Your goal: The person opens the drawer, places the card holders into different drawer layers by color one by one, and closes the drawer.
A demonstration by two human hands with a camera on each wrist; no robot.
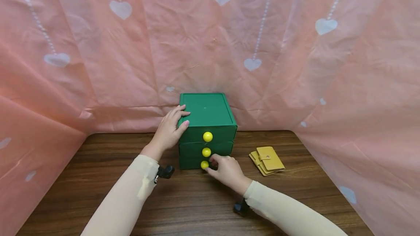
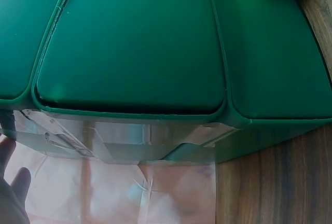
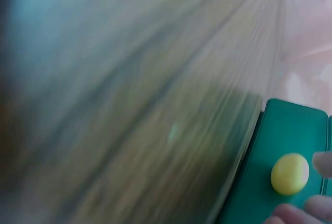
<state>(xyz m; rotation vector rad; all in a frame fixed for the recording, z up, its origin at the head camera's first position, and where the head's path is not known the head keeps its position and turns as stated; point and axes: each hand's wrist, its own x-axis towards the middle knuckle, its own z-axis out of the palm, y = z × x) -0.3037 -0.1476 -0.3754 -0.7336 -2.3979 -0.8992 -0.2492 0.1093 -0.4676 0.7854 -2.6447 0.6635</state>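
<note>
A green three-drawer cabinet stands on the table, its drawers closed, with a round yellow knob on each front. My left hand rests along the cabinet's top left edge, fingers extended over the lid. At the lowest drawer, my right hand has thumb and fingers spread beside the bottom knob. The right wrist view shows the same knob with the fingertips apart from each other close around it. In the left wrist view, the drawer fronts fill most of the frame.
Two yellow wallets lie overlapping on the wooden table, right of the cabinet. A pink cloth with white hearts hangs right behind the cabinet and down both sides.
</note>
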